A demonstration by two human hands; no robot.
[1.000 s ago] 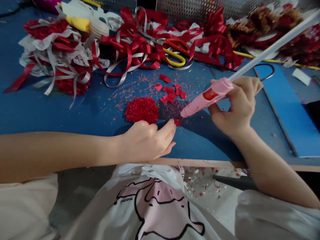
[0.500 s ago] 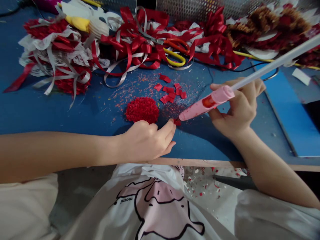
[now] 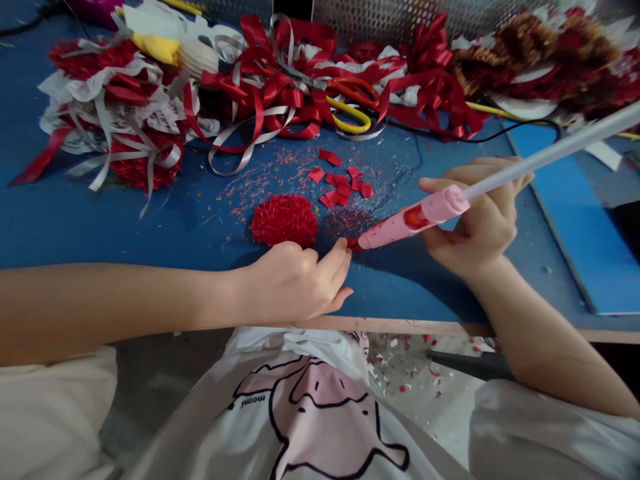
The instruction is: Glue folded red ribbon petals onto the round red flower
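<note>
Fingertips (image 3: 342, 245) of our left hand (image 3: 300, 283) meet a red scrap (image 3: 354, 244); pinching or merely pressing, we cannot tell. Our right hand (image 3: 480, 230) grips the glue gun (image 3: 415, 217), whose long axis runs from beside the scrap towards our right. Just beyond the left hand on the bench (image 3: 215, 247) sits a red pompom (image 3: 284, 220); farther off, perforated metal (image 3: 380, 17) shows, perhaps a container, contents unseen.
</note>
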